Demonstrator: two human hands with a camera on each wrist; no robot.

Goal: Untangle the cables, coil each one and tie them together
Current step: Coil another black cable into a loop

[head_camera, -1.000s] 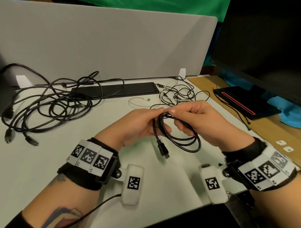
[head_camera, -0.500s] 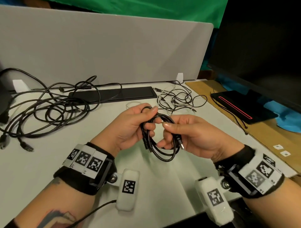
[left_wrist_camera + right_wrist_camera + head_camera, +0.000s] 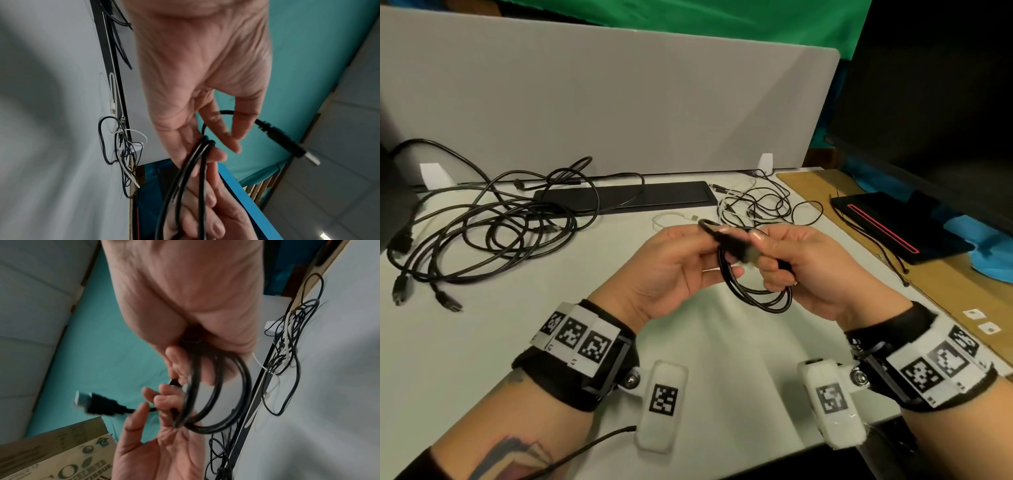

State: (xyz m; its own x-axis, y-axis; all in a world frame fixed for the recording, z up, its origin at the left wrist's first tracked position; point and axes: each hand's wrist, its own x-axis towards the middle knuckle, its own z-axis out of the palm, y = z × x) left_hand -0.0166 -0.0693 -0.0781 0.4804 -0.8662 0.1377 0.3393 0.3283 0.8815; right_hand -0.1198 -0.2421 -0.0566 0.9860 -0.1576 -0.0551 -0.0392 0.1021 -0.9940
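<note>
Above the middle of the table, both hands hold a small coil of black cable (image 3: 756,298). My right hand (image 3: 770,263) grips the coil's right side with curled fingers; the strands (image 3: 236,402) run through its fist. My left hand (image 3: 705,253) pinches the cable's free end between thumb and index finger, just behind the USB plug (image 3: 287,142). The plug (image 3: 744,253) lies across the top of the coil between the hands. A large tangle of thick black cables (image 3: 493,233) lies at the left, and a smaller tangle of thin black and white cables (image 3: 756,205) behind the hands.
A white USB cable (image 3: 678,217) and a flat black bar (image 3: 626,197) lie along the grey divider panel (image 3: 602,102). On the wooden top to the right are a dark monitor (image 3: 928,120) and a black device with a red stripe (image 3: 893,226).
The plug end that hung below the coil has been brought up by my left hand and now lies across the coil's top. The coil stayed in my right hand.
</note>
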